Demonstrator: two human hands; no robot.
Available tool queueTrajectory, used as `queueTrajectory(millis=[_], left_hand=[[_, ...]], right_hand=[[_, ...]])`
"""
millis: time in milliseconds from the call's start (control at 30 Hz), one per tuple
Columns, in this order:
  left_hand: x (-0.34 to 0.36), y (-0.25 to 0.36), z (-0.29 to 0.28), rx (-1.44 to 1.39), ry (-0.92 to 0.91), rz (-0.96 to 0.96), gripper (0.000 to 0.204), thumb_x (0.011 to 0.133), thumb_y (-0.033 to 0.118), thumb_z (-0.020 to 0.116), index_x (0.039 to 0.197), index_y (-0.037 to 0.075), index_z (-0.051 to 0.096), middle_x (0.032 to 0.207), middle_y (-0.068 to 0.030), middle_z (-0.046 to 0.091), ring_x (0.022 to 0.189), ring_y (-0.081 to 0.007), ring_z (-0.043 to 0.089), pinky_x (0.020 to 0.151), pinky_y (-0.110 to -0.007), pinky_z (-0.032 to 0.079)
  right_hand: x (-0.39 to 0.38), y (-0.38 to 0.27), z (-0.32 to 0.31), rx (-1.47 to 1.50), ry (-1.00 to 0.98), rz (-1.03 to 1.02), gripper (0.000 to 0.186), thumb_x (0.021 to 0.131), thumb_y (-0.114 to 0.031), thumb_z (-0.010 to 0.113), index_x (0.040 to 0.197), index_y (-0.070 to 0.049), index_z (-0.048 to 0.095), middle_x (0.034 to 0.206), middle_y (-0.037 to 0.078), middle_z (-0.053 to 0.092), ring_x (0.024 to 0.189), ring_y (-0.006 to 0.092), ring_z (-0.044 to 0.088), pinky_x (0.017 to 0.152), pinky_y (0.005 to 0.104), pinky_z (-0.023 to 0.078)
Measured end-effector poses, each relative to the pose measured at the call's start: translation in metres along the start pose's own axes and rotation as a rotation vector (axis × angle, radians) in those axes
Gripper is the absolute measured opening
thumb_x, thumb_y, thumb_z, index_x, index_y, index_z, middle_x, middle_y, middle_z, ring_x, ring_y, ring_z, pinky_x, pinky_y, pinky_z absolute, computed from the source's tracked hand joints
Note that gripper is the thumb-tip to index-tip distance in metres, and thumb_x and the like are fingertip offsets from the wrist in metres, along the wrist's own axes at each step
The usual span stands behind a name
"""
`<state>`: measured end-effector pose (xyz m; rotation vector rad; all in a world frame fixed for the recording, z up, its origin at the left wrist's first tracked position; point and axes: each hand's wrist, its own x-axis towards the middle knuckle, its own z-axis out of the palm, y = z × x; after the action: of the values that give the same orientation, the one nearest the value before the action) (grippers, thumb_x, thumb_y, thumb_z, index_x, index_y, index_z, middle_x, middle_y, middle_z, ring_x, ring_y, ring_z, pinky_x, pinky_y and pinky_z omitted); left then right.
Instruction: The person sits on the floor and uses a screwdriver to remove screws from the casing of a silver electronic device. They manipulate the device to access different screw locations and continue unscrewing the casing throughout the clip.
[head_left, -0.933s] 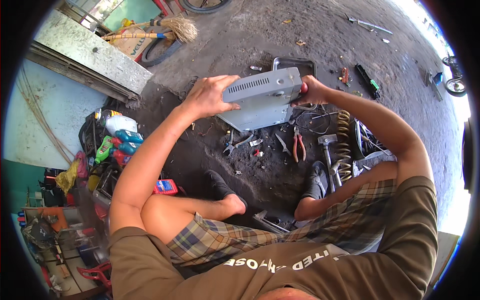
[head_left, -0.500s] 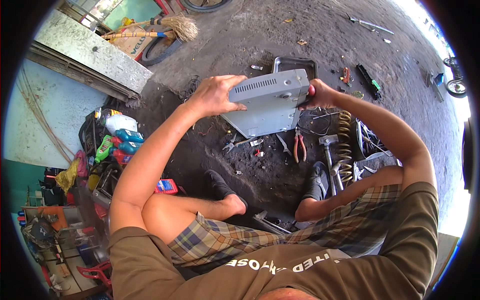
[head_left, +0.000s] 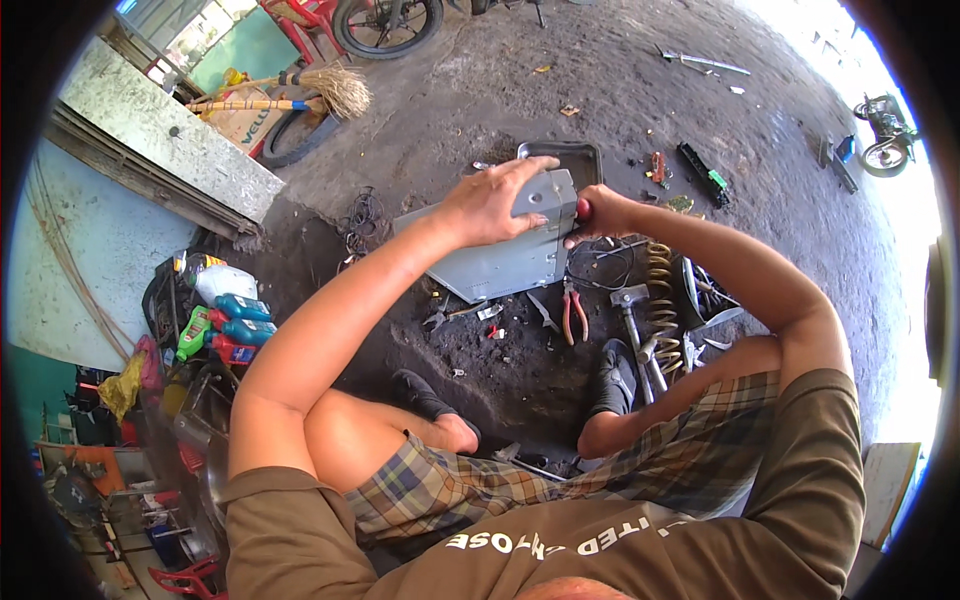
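A grey sheet-metal case (head_left: 505, 262), like an appliance housing, stands tilted on the ground before me. My left hand (head_left: 492, 205) grips its upper part, thumb on the near face and fingers reaching over the top. At its right edge, my right hand (head_left: 603, 214) is closed around a tool with a rounded red handle (head_left: 583, 209); the working end is hidden. Just below the case lie red-handled pliers (head_left: 574, 312), a wrench (head_left: 440, 312) and a thin pointed blade (head_left: 544, 312).
A hammer (head_left: 632, 300) and coil spring (head_left: 658, 272) lie right of the pliers. Behind the case sits a metal tray (head_left: 590, 158). Bottles (head_left: 240, 308) crowd the left, near a broom (head_left: 335, 90) and tyre (head_left: 295, 143). A motorcycle (head_left: 885, 140) stands far right.
My left hand has slid rightward along the case toward its right end. The case's upper side has tipped lower, and my right hand stays at the right edge. The view has shifted slightly.
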<state>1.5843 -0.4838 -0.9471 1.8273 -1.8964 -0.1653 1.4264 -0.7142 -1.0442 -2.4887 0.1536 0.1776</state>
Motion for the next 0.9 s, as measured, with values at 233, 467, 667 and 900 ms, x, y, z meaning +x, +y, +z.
queueTrajectory(millis=[233, 467, 667, 900], left_hand=[[0.002, -0.021, -0.001, -0.354, 0.085, -0.031, 0.062, 0.082, 0.018, 0.091, 0.136, 0.004, 0.065, 0.132, -0.0157, 0.074, 0.124, -0.0277, 0.072, 0.105, -0.042, 0.059], [-0.003, -0.027, 0.002, -0.538, 0.264, -0.096, 0.034, 0.101, 0.013, 0.071, 0.132, -0.002, 0.069, 0.117, -0.0124, 0.08, 0.108, -0.0189, 0.076, 0.098, -0.033, 0.059], [-0.002, -0.018, -0.001, -0.478, 0.286, -0.046, 0.033, 0.102, 0.013, 0.068, 0.132, 0.0, 0.073, 0.11, -0.0091, 0.083, 0.099, -0.015, 0.077, 0.086, -0.031, 0.06], [-0.002, -0.016, -0.001, -0.461, 0.207, -0.022, 0.024, 0.103, 0.014, 0.073, 0.123, 0.003, 0.079, 0.104, -0.0084, 0.083, 0.094, -0.0114, 0.077, 0.082, -0.029, 0.06]], right_hand=[[0.005, -0.031, -0.092, -0.106, 0.084, 0.186, 0.041, 0.085, -0.027, 0.095, 0.106, -0.001, 0.072, 0.083, 0.009, 0.076, 0.061, 0.0164, 0.072, 0.052, 0.0341, 0.06], [0.01, -0.129, -0.152, 0.611, 0.658, -0.18, 0.048, 0.105, -0.052, 0.071, 0.103, -0.004, 0.072, 0.081, 0.005, 0.071, 0.069, 0.0085, 0.062, 0.065, 0.0319, 0.052], [0.006, -0.174, -0.141, 0.223, 0.55, -0.269, 0.042, 0.105, -0.046, 0.073, 0.096, -0.005, 0.071, 0.074, 0.002, 0.074, 0.065, 0.0082, 0.065, 0.064, 0.0289, 0.052], [0.004, -0.162, -0.12, 0.077, 0.597, -0.358, 0.035, 0.098, -0.032, 0.083, 0.109, -0.003, 0.068, 0.087, 0.011, 0.076, 0.08, 0.0155, 0.072, 0.077, 0.0359, 0.058]])
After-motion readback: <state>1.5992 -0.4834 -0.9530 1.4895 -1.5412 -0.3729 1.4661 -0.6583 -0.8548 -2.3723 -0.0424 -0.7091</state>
